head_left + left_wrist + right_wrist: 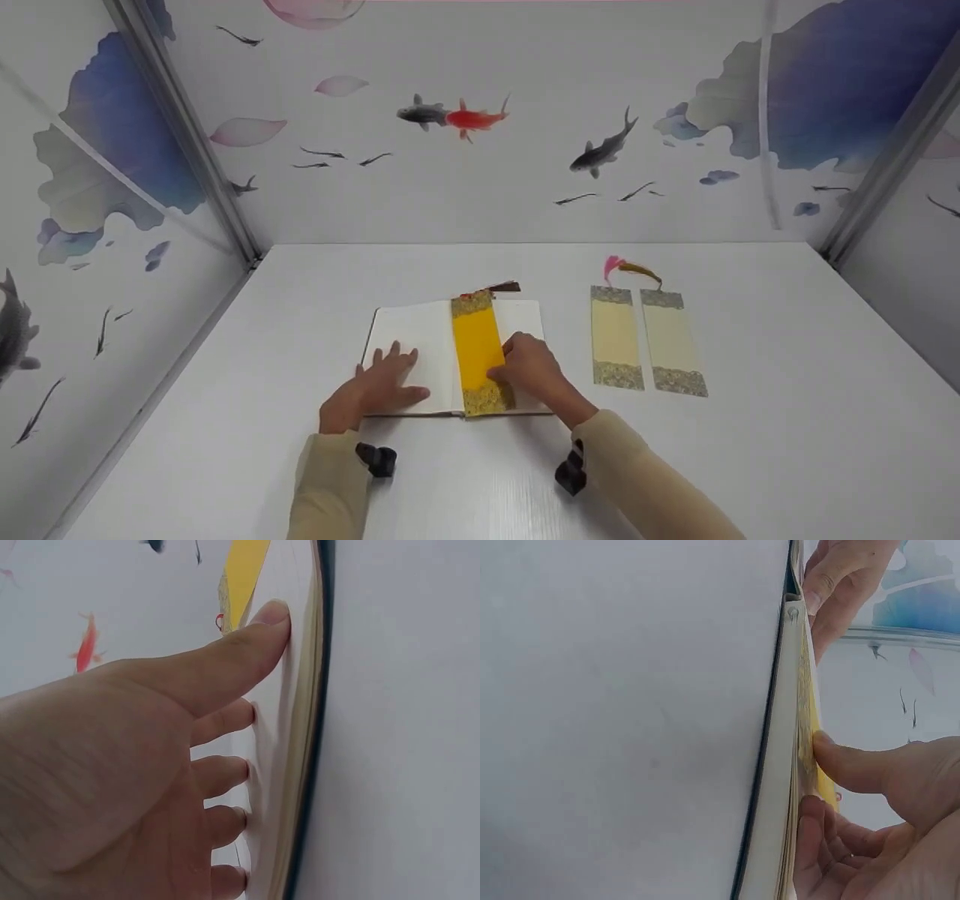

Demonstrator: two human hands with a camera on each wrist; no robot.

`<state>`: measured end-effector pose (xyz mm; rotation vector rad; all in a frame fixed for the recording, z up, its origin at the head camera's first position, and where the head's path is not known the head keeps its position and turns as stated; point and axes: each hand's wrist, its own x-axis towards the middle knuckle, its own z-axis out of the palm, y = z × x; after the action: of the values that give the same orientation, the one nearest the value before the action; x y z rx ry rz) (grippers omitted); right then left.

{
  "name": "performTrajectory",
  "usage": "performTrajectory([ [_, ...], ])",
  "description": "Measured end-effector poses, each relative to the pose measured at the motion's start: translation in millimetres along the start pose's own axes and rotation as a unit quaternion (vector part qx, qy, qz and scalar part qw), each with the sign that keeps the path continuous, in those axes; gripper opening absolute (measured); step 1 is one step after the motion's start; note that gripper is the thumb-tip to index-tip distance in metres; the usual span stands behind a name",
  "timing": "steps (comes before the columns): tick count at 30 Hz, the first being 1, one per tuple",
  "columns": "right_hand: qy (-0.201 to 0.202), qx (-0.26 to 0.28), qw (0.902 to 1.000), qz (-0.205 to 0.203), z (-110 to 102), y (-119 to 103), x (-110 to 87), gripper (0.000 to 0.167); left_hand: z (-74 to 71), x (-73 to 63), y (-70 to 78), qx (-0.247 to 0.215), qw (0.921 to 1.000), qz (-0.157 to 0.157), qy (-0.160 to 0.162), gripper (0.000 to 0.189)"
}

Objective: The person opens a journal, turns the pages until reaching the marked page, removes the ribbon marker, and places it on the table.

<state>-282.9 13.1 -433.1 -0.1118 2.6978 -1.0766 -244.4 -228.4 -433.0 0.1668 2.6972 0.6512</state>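
An open notebook (435, 326) with blank white pages lies on the table. Along its centre fold is a yellow bookmark (478, 345) with patterned gold ends and a dark brown tassel (506, 286) at the top. My left hand (381, 382) rests on the left page with fingers spread and fingertips pressing the paper. With thumb and curled fingers, my right hand (531, 367) pinches the bookmark's right edge, near its lower half. In the right wrist view, the thumb (847, 765) lies on the yellow face and the other fingers bend behind its edge.
Two cream bookmarks with patterned grey-gold ends lie side by side to the right, the nearer one (615, 337) with a pink tassel (612, 264), the other (673, 341) with a brown one. White panels (487, 195) painted with fish enclose the table (787, 420).
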Motion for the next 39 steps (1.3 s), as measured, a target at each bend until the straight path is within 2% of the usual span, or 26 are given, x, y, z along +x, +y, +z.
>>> performTrajectory([
  [4,-0.011,0.103,0.9945,0.018,-7,4,5.5,0.03,-0.4,-2.0,-0.6,-0.004,1.0,-0.005,0.004,0.079],
  [9,-0.009,0.205,0.978,0.038,-21,8,11.2,0.029,-1.6,-5.2,-0.7,-0.006,0.9999,-0.005,0.009,0.079],
  [13,0.005,0.248,0.968,0.042,-35,14,16.4,0.031,-1.5,-7.9,-2.5,-0.013,0.9998,0.006,0.013,0.079],
  [16,0.009,0.257,0.9648,0.054,-46,19,19.4,0.033,-0.8,-8.9,-3.2,-0.025,0.9996,0.01,0.013,0.077],
  [20,0.013,0.25,0.9658,0.067,-64,28,22.7,0.036,-1.3,-9.3,-1.9,-0.032,0.9994,0.008,0.014,0.075],
  [27,0.024,0.242,0.9676,0.067,-107,52,27.6,0.045,-2.3,-9.2,-0.2,-0.024,0.9996,0.007,0.014,0.075],
  [32,0.038,0.233,0.9685,0.078,-146,75,25.9,0.052,-2.1,-8.5,1.1,-0.017,0.9998,0.008,0.01,0.076],
  [39,0.049,0.221,0.9688,0.102,-192,118,18.7,0.061,-0.5,-7.8,2.1,-0.029,0.9994,0.018,0.011,0.076],
])
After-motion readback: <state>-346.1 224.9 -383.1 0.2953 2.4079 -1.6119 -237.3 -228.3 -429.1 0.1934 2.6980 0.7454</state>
